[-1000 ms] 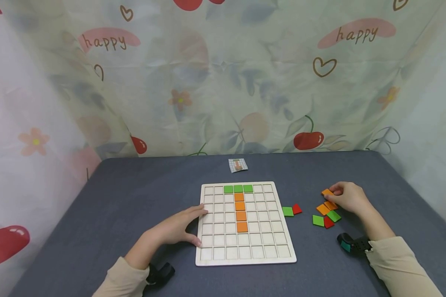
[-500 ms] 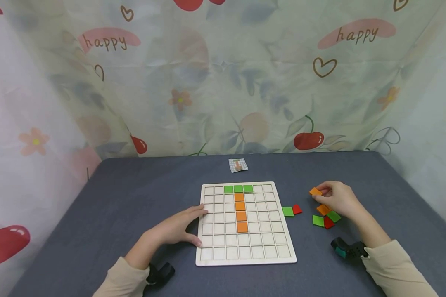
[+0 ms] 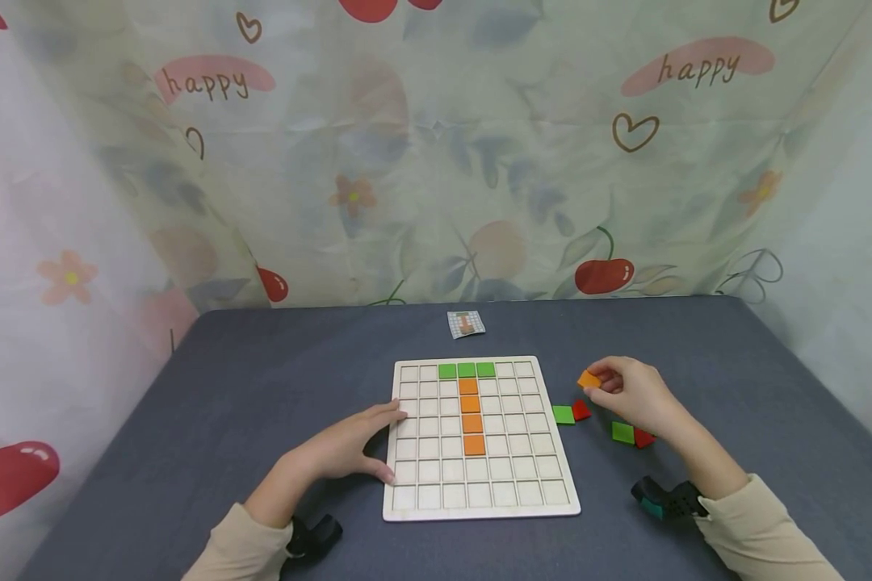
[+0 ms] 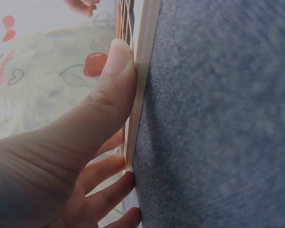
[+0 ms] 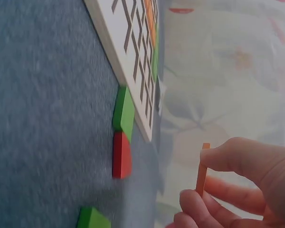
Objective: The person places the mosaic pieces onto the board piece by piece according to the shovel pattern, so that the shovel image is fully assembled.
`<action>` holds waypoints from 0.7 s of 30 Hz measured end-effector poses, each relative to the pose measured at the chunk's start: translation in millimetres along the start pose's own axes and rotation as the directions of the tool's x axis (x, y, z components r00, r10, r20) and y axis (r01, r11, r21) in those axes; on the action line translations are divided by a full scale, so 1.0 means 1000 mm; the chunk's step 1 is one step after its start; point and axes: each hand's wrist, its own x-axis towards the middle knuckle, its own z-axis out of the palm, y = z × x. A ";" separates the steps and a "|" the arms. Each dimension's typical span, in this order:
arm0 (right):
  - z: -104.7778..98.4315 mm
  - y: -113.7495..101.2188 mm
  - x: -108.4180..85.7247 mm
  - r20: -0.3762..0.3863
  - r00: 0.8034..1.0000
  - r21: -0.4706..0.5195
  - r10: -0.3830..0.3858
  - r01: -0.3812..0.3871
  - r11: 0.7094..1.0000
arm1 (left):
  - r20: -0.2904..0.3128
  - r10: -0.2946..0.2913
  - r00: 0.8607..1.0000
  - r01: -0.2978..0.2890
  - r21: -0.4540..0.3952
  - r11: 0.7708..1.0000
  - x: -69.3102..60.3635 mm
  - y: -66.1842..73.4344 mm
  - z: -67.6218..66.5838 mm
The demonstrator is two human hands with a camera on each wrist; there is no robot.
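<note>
Between the thumb and fingers of my right hand [image 3: 638, 395] is an orange square tile [image 3: 589, 380], held above the table to the right of the board. The right wrist view shows the tile [image 5: 202, 176] edge-on in that pinch. My left hand [image 3: 345, 445] rests at the left edge of a white grid board [image 3: 574, 507], thumb and fingertips touching its rim. On the board, three green tiles [image 3: 466, 370] lie in the top row, with a column of several orange tiles [image 3: 470, 423] below the middle one. My right hand and forearm hide part of the loose tiles.
A green tile [image 3: 563, 415] and a red tile [image 3: 580, 410] lie by the board's right edge. Farther right are another green tile [image 3: 622, 432] and red tile [image 3: 643, 438]. A small printed pattern card [image 3: 466, 324] lies behind the board on the dark table cloth [image 3: 298, 347].
My right hand has carried the orange tile leftward from the loose tiles toward the board. The left hand and the board stay where they were.
</note>
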 end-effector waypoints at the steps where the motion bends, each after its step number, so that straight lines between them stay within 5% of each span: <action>1: 0.001 -0.001 0.000 0.001 1.000 0.001 -0.012 0.012 1.000 | 0.000 -0.001 1.000 0.001 -0.001 1.000 0.000 0.000 0.000; 21: 0.020 -0.028 -0.003 0.101 0.983 0.009 -0.151 0.150 0.989 | -0.007 -0.015 1.000 0.015 -0.001 1.000 -0.002 0.000 0.000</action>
